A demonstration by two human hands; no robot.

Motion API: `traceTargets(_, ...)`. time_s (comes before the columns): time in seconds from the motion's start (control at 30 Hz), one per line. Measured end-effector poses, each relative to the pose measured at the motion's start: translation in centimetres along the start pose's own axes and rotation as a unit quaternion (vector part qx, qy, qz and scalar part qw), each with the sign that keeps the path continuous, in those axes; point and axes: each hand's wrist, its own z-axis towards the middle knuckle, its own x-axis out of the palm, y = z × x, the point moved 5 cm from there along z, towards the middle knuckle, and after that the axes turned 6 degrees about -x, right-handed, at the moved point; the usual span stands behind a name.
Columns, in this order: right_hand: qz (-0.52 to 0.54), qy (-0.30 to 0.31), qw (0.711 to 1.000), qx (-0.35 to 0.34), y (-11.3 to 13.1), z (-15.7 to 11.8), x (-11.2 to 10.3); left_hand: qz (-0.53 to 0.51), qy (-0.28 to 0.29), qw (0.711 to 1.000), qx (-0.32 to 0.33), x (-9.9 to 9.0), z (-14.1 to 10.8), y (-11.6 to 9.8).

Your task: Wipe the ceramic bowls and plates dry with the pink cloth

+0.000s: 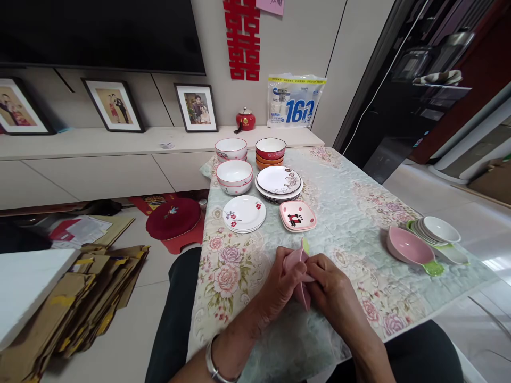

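Both hands are over the near part of the table, closed around a pink bowl (302,296) with a green tip, tilted up on edge. My left hand (284,279) grips it from the left, thumb across its side. My right hand (328,279) has its fingers bent against the right side; they partly hide the bowl. Just beyond are a small pink square dish (307,210) with a cartoon print, stacked on another, and white flowered plates (244,213). To the right lies a similar pink bowl (407,246) with a green handle, beside stacked white bowls (441,230).
Farther back stand white red-rimmed bowls (235,174), red and orange bowls (270,149) and a stack of plates (277,181). A flowered cloth (225,279) covers the table. A red stool (173,218) and flattened cardboard (88,298) are to the left.
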Motion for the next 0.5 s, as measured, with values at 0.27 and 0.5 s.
traceTargets(0.27,0.094,-0.165,0.982,0.011,0.6,0.1,0.6,0.017,0.033,0.999,-0.005,0.1,-0.2,-0.6)
traceTargets(0.5,0.178,0.065,0.981,-0.037,1.8,0.5,-0.1,-0.062,0.020,0.996,-0.060,0.1,-0.2,0.3)
